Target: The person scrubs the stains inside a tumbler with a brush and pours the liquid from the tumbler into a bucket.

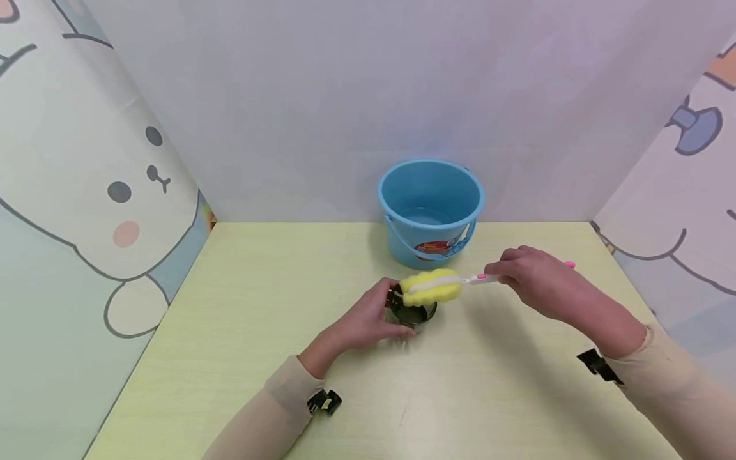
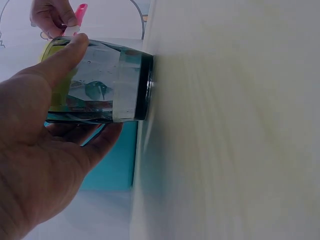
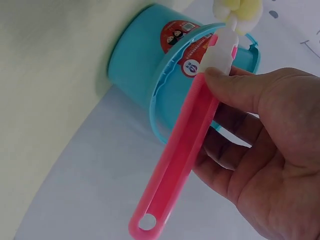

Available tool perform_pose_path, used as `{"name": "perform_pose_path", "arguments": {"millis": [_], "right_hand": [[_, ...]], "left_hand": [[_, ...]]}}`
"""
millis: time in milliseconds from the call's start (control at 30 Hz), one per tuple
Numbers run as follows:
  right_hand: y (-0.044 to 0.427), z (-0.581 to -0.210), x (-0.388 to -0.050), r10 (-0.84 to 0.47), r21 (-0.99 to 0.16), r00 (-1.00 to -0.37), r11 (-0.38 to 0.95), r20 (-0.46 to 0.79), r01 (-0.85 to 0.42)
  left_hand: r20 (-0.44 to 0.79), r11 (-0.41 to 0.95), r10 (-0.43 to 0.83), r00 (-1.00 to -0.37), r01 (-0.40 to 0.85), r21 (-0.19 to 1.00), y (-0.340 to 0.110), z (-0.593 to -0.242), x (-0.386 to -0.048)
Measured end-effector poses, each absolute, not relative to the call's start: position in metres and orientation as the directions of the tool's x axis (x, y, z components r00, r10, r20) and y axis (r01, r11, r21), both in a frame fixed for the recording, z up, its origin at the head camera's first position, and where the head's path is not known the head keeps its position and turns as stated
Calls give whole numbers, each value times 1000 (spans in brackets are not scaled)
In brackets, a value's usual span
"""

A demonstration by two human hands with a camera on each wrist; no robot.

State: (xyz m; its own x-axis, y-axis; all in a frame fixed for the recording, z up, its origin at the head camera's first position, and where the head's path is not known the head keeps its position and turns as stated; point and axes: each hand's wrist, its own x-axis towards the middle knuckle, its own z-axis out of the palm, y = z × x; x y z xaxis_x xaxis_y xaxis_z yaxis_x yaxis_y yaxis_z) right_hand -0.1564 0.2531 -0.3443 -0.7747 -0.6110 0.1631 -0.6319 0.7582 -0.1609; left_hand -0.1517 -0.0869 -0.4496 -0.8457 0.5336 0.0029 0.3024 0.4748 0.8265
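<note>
My left hand (image 1: 368,317) grips a dark-tinted clear glass (image 2: 102,85) round its side, thumb on one face and fingers on the other. The glass is upright on the table. My right hand (image 1: 540,281) holds a sponge bottle brush (image 1: 431,287) by its pink and white handle (image 3: 175,160), thumb pressed near the white neck. The brush lies nearly level, its yellow and white sponge head over the mouth of the glass, the tip toward my left fingers. Whether the sponge touches the rim I cannot tell.
A light blue bucket (image 1: 402,246) with a red label and a lowered handle stands just behind the glass, near the back wall (image 1: 287,128). Water appears to lie in its bottom. Cartoon-printed panels (image 1: 69,191) flank the pale wooden table (image 1: 241,287).
</note>
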Motion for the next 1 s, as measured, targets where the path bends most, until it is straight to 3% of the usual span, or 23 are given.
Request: {"name": "perform_pose_path", "arguments": {"millis": [700,1000], "right_hand": [[268,-362,-155,-574,-292,-805,752,154,-592],[275,-360,-154,-565,-298,-811,756,152,-582]], "left_hand": [[-14,489,524,-852,287,823,-87,-450,-151],[-10,475,527,-850,285,832,-87,-450,-151]]}}
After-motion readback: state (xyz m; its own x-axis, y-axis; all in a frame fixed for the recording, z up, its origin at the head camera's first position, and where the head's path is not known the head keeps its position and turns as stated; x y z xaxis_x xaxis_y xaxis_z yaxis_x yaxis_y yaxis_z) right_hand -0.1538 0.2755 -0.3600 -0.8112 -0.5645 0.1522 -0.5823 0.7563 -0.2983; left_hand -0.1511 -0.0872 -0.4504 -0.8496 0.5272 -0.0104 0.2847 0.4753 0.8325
